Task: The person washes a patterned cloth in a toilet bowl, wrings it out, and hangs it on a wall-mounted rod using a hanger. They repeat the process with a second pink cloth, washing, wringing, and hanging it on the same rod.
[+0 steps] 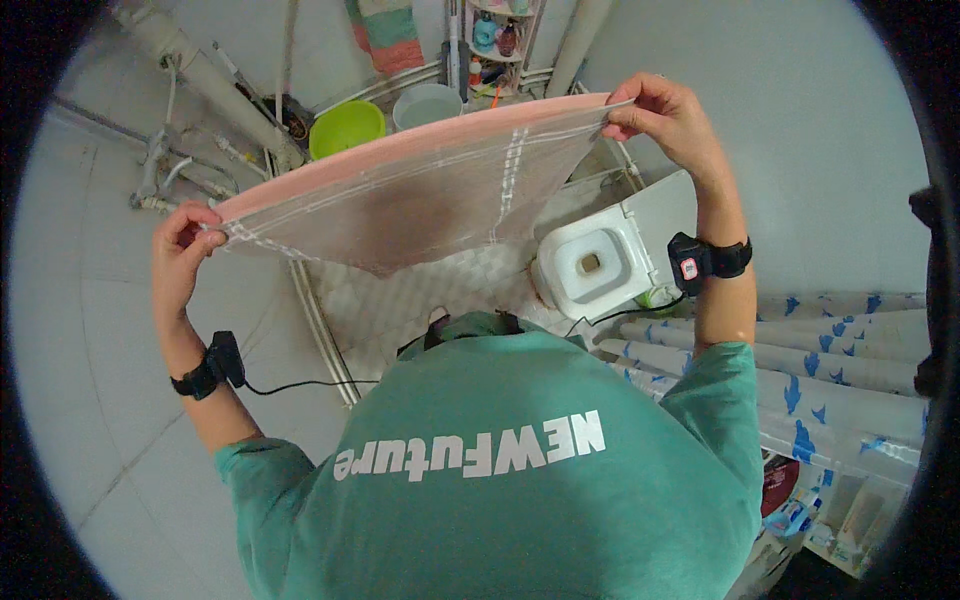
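A thin pinkish cloth or sheet (435, 184), with white stitched lines and a salmon-coloured upper edge, hangs stretched out in front of me. My left hand (187, 234) pinches its left corner between thumb and fingers. At the far right corner, my right hand (652, 116) grips the edge the same way, raised higher. The cloth slopes up from left to right and looks partly see-through, with a darker area at its middle. Each wrist wears a black strapped device with a cable. Whatever lies directly behind the cloth is hidden.
A white toilet (600, 262) with raised lid stands at the right. Beyond the cloth are a green basin (347, 129), a pale bucket (427, 105) and a corner shelf (496, 52) with bottles. Pipes (217, 82) run at the left; a fish-patterned curtain (825, 360) hangs at the right.
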Motion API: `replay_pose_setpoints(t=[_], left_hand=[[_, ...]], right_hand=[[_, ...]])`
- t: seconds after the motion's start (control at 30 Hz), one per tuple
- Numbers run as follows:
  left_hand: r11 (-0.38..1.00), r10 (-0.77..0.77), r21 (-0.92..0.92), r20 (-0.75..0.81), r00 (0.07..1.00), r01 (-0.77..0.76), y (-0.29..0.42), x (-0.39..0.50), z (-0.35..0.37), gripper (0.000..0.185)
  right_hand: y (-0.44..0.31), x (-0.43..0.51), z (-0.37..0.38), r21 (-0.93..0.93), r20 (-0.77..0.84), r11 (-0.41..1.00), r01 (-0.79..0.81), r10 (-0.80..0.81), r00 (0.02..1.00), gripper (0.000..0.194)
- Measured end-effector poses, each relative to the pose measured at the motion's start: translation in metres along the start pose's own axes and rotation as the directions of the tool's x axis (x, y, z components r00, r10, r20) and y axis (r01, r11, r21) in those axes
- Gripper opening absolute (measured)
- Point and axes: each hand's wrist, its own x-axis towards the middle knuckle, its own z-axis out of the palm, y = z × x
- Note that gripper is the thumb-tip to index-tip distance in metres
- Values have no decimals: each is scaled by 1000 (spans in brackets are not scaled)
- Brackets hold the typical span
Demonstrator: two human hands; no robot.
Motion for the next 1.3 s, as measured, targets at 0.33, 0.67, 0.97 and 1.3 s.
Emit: replay_pose_setpoints(t=[0.33, 0.67, 0.97, 1.3], left_hand=[[954, -125, 245, -192, 973, 171, 9, 10, 13, 11], [980, 149, 172, -284, 947, -102, 10, -2, -5, 7], [936, 136, 344, -154, 979, -76, 34, -1, -25, 12], [973, 122, 217, -213, 969, -75, 29, 23, -41, 14]], right_hand=[[-7, -8, -2, -7, -28, 995, -100, 100, 995, 6], [-21, -4, 19, -302, -233, 944, -131, 60, 971, 8], [-39, 14, -10, -323, -216, 936, -136, 67, 974, 11], [-43, 35, -22, -260, -119, 959, 113, -148, 982, 17]])
